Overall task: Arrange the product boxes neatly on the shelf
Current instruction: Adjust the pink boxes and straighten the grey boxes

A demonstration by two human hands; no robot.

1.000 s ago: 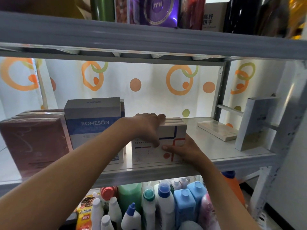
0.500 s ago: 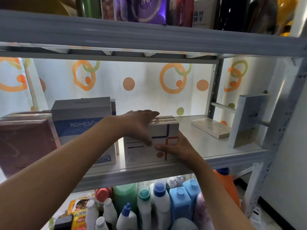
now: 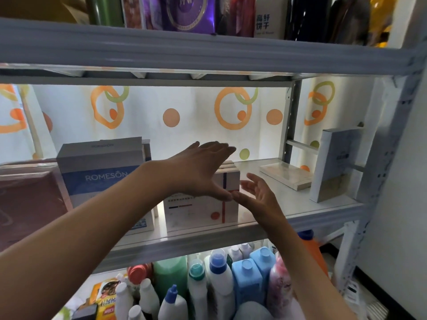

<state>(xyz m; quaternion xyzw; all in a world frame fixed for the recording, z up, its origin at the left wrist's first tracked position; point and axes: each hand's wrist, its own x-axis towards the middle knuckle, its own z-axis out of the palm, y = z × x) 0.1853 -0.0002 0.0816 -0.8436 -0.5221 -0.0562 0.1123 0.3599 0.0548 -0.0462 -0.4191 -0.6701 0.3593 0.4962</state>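
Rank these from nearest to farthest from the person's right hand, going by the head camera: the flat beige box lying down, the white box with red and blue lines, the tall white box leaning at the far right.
From the right hand:
1. White box with red and blue lines, just left of it.
2. Flat beige box, lying further back to the right.
3. Tall white box, at the shelf's right end.

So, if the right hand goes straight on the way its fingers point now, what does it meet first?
Probably the white box with red and blue lines. The open right hand points up and to the left, toward that box's right edge, beside the left hand. Depth is unclear, so it may pass just in front of it.
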